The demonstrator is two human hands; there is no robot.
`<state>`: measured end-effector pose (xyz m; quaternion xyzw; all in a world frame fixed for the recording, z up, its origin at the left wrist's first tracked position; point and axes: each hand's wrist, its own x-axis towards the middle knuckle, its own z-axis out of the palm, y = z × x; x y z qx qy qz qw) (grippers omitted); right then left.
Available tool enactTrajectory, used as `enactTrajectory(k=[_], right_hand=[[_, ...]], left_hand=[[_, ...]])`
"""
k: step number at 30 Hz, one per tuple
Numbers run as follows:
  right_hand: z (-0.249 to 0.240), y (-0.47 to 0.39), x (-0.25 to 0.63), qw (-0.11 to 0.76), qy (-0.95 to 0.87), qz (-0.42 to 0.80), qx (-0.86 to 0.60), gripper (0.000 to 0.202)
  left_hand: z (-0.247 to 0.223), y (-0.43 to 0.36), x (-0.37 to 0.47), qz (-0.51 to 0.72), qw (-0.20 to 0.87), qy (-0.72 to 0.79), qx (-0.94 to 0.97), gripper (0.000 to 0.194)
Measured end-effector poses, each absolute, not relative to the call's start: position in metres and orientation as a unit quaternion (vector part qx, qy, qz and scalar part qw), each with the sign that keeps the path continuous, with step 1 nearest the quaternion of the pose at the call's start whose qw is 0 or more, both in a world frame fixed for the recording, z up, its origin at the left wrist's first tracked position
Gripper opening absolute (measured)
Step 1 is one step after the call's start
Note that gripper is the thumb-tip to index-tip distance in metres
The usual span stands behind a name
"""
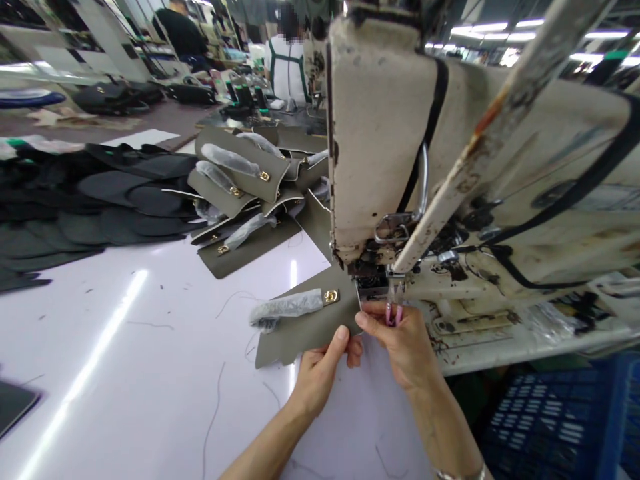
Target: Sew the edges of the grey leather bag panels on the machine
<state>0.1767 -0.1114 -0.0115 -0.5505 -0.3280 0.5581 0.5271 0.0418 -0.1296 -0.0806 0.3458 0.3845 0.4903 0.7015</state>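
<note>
Olive-grey leather flap panel (305, 330) with brass clasp: our left hand (320, 370) pinches its near edge; right hand (405, 343) grips pink-handled snips (393, 312) at its right corner.

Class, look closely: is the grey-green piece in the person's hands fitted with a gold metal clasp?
Yes, a gold clasp sits on the grey-green piece.
</note>
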Motion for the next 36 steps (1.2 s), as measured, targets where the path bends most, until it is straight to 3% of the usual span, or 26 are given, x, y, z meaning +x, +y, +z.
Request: enactTrajectory(k=[15,19,22,25,26,29,31,36], right_hand=[[-0.009,-0.136,0.174,0.514,-0.343,0.540,-0.571,0.030],[-0.014,-0.138,0.160,0.499,-0.398,0.449,-0.626,0.028],[-0.026,-0.134,0.154,0.514,-0.395,0.381,-0.659,0.029],[-0.033,-0.130,0.155,0.537,-0.380,0.404,-0.636,0.027],[-0.034,-0.129,0.156,0.543,-0.373,0.422,-0.623,0.027],[-0.033,-0.128,0.158,0.564,-0.338,0.478,-0.582,0.027],[-0.032,-0.128,0.157,0.581,-0.314,0.508,-0.553,0.032],[-0.037,-0.128,0.153,0.590,-0.282,0.565,-0.503,0.044]], left_hand=[[-0.081,-0.135,0.049,0.498,0.646,0.467,0.342,0.037],[-0.077,-0.132,0.053,0.482,0.632,0.492,0.355,0.045],[-0.065,-0.137,0.046,0.425,0.634,0.512,0.394,0.051],[-0.051,-0.153,0.016,0.335,0.637,0.457,0.523,0.044],[-0.048,-0.158,0.002,0.339,0.585,0.452,0.581,0.038],[-0.047,-0.163,-0.038,0.434,0.284,0.472,0.713,0.012],[-0.048,-0.151,-0.051,0.413,0.162,0.486,0.753,0.021],[-0.039,-0.095,-0.034,0.267,0.193,0.525,0.784,0.051]])
